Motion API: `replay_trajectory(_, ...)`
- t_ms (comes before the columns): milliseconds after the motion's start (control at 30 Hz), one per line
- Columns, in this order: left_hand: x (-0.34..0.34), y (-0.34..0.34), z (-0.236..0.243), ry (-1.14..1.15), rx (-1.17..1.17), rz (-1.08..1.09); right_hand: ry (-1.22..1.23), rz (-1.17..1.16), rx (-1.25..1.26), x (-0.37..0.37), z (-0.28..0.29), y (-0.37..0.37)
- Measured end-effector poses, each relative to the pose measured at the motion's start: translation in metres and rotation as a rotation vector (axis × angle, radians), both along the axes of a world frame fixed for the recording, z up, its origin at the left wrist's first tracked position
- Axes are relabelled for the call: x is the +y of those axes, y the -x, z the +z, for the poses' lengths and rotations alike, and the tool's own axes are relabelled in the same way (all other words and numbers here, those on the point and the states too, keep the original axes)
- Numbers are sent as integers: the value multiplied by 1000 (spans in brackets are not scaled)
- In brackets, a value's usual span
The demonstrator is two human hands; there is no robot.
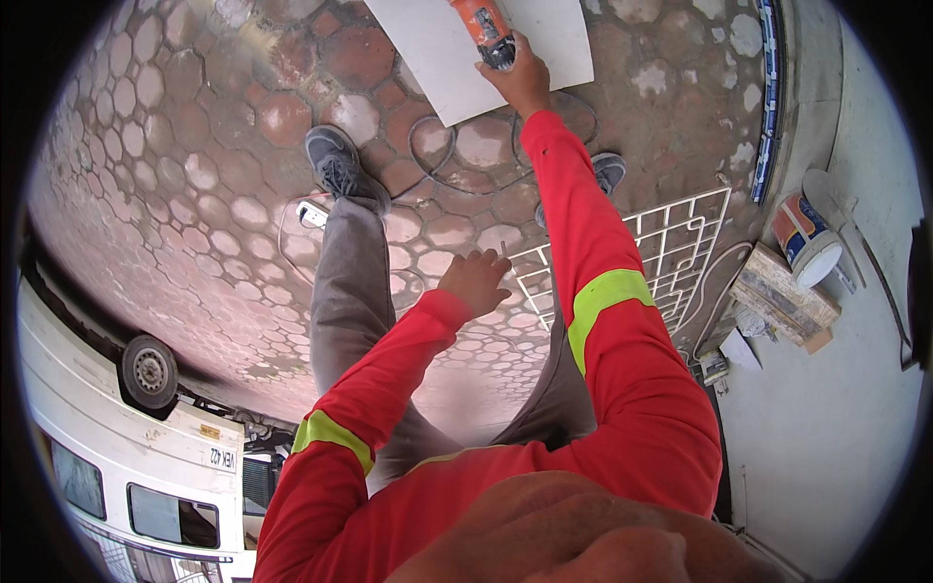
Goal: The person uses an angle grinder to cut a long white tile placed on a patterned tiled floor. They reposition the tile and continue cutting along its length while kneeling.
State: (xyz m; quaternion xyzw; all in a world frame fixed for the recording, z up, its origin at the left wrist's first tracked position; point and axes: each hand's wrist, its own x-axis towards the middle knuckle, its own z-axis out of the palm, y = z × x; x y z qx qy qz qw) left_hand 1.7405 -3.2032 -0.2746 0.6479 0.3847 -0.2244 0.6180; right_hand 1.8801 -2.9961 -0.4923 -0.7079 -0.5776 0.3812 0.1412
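My right hand (pixel 522 80) reaches far forward, its fingers wrapped round the dark rear end of an orange-and-black power tool (pixel 480 21). The top edge of the head view cuts off the tool's front end, so its exact kind is hidden. Beneath it lies a pale flat sheet (pixel 437 73) on the paving. A dark cable (pixel 457 185) loops over the ground just nearer than the sheet. My left hand (pixel 476 282) hangs in the air between my legs, fingers spread and holding nothing.
A white metal grille (pixel 671 248) lies beside my right leg. Near the right wall are a paint bucket (pixel 812 251) and wooden boards (pixel 782 296). A white power strip (pixel 312 214) rests by my left shoe (pixel 340 165). A white van (pixel 126 437) stands at lower left.
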Motion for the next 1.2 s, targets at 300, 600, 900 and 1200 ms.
replay_trajectory(300, 2, 4, -4, 11, 3, 6, 2, 9, 19, 6, -8, 6)
replay_trajectory(600, 7, 10, -9, 39, 8, 20, 15, 3, 2, 9, -16, 16)
replay_trajectory(900, 9, 10, -8, 37, 7, 42, 50, 8, -21, 21, -19, 22)
replay_trajectory(1200, 12, 9, -9, 42, 9, 33, 28, 23, 1, 22, -18, 22)
